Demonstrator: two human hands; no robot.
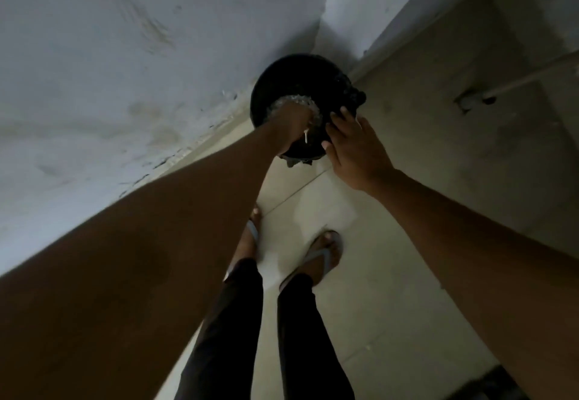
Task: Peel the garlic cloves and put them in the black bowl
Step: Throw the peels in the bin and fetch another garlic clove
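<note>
Dim shot, looking down past both arms to the floor (360, 290).

Black container (282, 86) seen at approx 12 o'clock from the feet, in the corner where the wall (125, 54) meets the floor. Round, dark, looks like a bin w/ a black bag liner (351, 92) bunched over the rim on the 3 o'clock side; whether it is the task's black bowl can't be told.

Left hand (293, 127) is reached into the container's mouth from 7 o'clock. Fingers are hidden below the rim, so how far open it is can't be told. Something clear and shiny, plastic-like (297, 103), is seen around its knuckles; grip on it not confirmable. Small white sliver (306, 135) is seen just under that hand, at approx 5 o'clock of it, against the dark inside; could be garlic skin or a clove bit, too small to tell.

Right hand (354, 145) is laid on the container's rim at 4 o'clock, fingers curled over the edge and the liner, thumb on the outside. Rim is held by it.

Feet in pale flip-flops (326, 258) and dark trousers (297, 337) are seen at 6 o'clock, on pale floor tiles. A pipe (532, 78) runs along the far wall at 2 o'clock.

No peeled cloves identifiable.
</note>
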